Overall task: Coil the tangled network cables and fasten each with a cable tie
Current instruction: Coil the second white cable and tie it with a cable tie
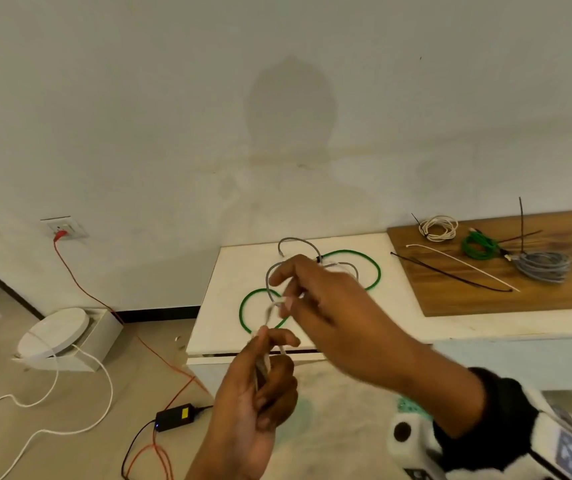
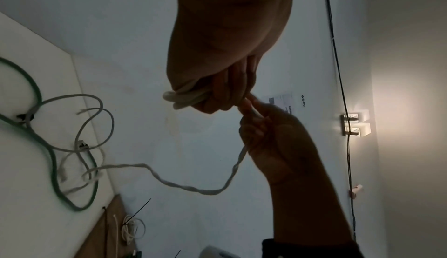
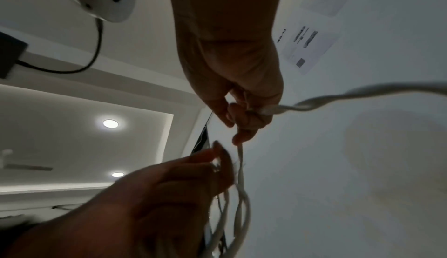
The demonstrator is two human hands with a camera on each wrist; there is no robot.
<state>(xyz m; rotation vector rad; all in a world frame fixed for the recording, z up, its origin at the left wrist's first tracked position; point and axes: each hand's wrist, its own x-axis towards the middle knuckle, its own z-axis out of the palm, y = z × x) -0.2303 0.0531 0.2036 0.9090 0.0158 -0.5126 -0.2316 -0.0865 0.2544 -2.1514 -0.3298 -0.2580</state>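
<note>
Two hands [image 1: 260,379] grip one white cable [image 2: 188,186]

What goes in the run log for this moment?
coiling white cable | left hand grips loops | right hand feeds slack | three tied coils on board

1. The left hand [image 2: 225,55] has its fingers [image 2: 232,86] curled around several loops of white cable [image 2: 184,97].
2. The right hand [image 2: 271,134] pinches the same cable just beside the left hand; from there the cable sags in a slack twisted run down to the white worktop [image 2: 14,166].
3. On the worktop, a green cable [image 2: 52,159] lies tangled with a grey cable [image 2: 80,97].
4. On the wooden board [image 2: 96,243], a tied white coil [image 2: 133,229] lies near a loose white cable tie [image 2: 116,231].
</note>
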